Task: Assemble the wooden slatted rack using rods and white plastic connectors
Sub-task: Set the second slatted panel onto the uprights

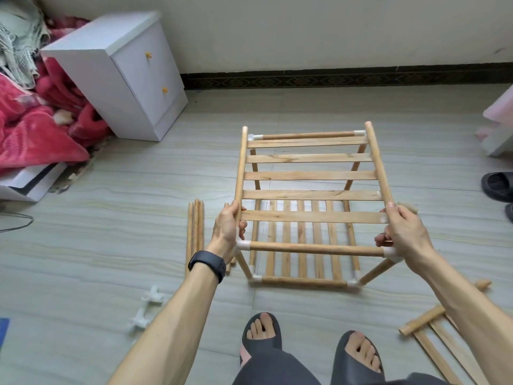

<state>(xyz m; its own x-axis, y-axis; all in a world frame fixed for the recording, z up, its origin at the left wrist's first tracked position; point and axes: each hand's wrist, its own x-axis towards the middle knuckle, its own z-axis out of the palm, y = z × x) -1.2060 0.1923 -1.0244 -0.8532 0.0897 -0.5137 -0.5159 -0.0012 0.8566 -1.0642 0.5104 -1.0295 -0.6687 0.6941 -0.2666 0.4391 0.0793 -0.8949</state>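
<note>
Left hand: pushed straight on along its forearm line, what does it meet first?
The left hand grips the left side rod; beyond lie the upper slats, likely first contact, though depth is unclear.

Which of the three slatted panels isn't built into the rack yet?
The loose panel on the floor at lower right. The top panel and bottom panel are joined by upright rods and white connectors.

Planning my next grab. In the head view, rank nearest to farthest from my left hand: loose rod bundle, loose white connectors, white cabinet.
1. Loose rod bundle, floor just left of the left hand.
2. Loose white connectors, floor lower left.
3. White cabinet, far upper left.
</note>
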